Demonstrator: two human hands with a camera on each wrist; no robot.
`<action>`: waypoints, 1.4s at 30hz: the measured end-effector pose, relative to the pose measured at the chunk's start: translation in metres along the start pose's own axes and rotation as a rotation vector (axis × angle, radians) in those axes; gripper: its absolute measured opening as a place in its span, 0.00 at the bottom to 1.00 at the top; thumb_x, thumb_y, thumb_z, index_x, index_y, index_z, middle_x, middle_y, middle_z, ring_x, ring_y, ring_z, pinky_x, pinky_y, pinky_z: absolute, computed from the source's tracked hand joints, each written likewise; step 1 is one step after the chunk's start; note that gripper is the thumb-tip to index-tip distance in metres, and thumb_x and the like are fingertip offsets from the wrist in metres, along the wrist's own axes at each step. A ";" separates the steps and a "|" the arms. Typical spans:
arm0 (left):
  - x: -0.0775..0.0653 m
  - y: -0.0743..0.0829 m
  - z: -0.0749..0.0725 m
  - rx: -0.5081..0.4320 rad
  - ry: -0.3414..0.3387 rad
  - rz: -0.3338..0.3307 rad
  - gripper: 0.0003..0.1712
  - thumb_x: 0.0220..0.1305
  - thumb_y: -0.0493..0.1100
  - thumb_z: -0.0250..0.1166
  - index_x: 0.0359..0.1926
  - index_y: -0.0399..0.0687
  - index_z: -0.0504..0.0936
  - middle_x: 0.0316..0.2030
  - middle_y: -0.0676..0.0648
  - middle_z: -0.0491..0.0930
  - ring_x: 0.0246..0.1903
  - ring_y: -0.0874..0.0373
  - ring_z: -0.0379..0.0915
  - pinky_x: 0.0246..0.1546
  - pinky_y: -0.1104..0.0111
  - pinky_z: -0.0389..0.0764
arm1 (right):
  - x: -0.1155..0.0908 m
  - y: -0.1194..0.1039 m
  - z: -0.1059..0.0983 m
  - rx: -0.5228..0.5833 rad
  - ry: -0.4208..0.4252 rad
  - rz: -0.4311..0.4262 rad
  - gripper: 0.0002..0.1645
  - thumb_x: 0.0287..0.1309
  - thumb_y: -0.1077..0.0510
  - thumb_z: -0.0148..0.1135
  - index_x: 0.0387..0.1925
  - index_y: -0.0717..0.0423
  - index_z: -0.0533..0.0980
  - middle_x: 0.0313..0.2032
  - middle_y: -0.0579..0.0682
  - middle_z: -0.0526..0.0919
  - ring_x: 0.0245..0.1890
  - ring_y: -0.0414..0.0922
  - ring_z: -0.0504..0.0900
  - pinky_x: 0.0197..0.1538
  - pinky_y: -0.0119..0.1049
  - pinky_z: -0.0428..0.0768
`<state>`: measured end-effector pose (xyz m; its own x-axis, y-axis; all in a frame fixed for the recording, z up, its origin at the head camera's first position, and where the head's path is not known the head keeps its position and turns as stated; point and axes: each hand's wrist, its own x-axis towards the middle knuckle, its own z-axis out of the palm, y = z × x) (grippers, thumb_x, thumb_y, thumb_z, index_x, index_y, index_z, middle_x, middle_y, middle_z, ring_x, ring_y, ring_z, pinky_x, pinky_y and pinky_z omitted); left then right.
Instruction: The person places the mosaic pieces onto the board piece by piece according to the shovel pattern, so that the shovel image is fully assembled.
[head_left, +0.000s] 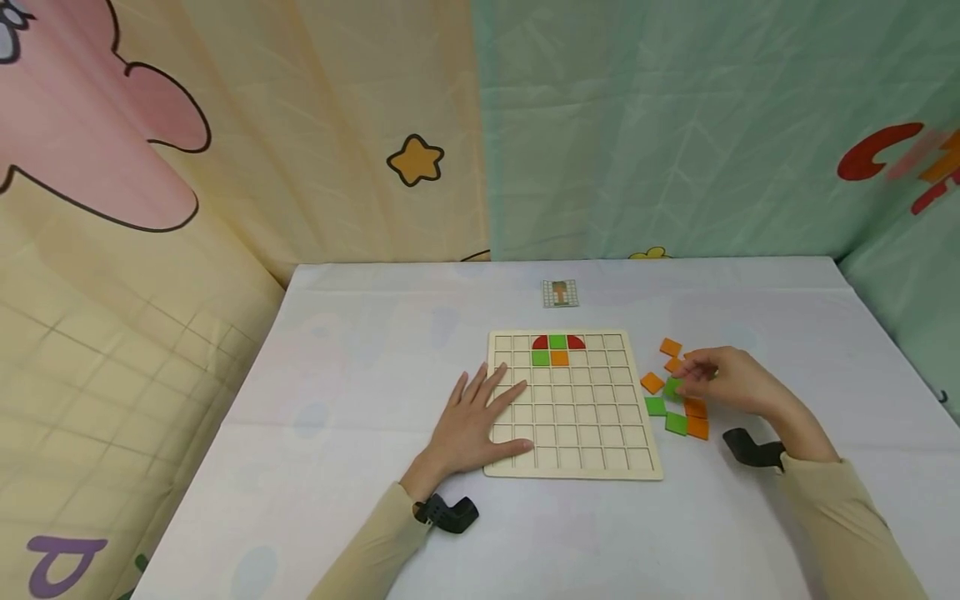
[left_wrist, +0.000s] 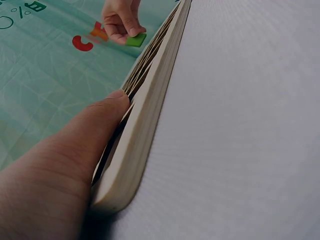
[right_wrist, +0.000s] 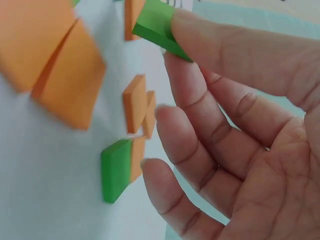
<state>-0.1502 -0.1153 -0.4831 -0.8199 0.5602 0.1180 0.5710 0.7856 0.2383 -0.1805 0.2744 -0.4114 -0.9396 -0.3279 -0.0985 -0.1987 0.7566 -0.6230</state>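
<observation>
My left hand (head_left: 468, 425) lies with fingers spread over the left edge of a pale wooden grid board (head_left: 573, 477). In the left wrist view, its thumb rests at the board's edge. Near the board's top sit two red rounded tiles, a green tile (head_left: 557, 342) between them, and below these a green tile (head_left: 541, 358) beside an orange tile (head_left: 559, 358). My right hand (head_left: 731, 379) is right of the board, above the loose tiles. Between thumb and fingertips it pinches a green square tile (right_wrist: 159, 24), raised off the table; its other fingers are loosely bent.
Several loose orange tiles (head_left: 652, 382) and green tiles (head_left: 677, 423) lie scattered right of the board. A small picture card (head_left: 560, 293) with a grid lies behind the board. Black wrist devices (head_left: 450, 513) sit on both wrists. Printed curtains hang behind the white table (head_left: 360, 350).
</observation>
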 end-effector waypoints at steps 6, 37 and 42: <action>0.000 0.000 -0.001 0.001 -0.002 -0.003 0.49 0.56 0.77 0.50 0.74 0.64 0.53 0.74 0.48 0.43 0.72 0.48 0.29 0.67 0.50 0.34 | 0.014 -0.018 0.003 0.036 0.026 -0.008 0.08 0.54 0.58 0.69 0.33 0.58 0.80 0.27 0.46 0.78 0.30 0.45 0.73 0.31 0.32 0.73; 0.000 -0.001 0.000 0.006 -0.018 -0.011 0.49 0.56 0.78 0.48 0.74 0.66 0.51 0.74 0.49 0.41 0.72 0.49 0.27 0.67 0.52 0.31 | 0.089 -0.070 0.052 -0.058 -0.001 -0.079 0.05 0.57 0.62 0.65 0.35 0.57 0.83 0.30 0.46 0.82 0.26 0.44 0.76 0.29 0.39 0.74; 0.000 -0.001 0.000 0.012 -0.022 -0.013 0.49 0.56 0.78 0.48 0.74 0.66 0.50 0.74 0.49 0.40 0.72 0.49 0.27 0.67 0.52 0.31 | 0.091 -0.074 0.050 -0.086 -0.002 -0.049 0.04 0.55 0.60 0.67 0.32 0.55 0.85 0.30 0.47 0.84 0.25 0.45 0.76 0.29 0.39 0.74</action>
<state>-0.1508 -0.1161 -0.4833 -0.8263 0.5554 0.0932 0.5607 0.7960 0.2279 -0.2377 0.1602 -0.4126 -0.9277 -0.3664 -0.0710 -0.2676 0.7855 -0.5580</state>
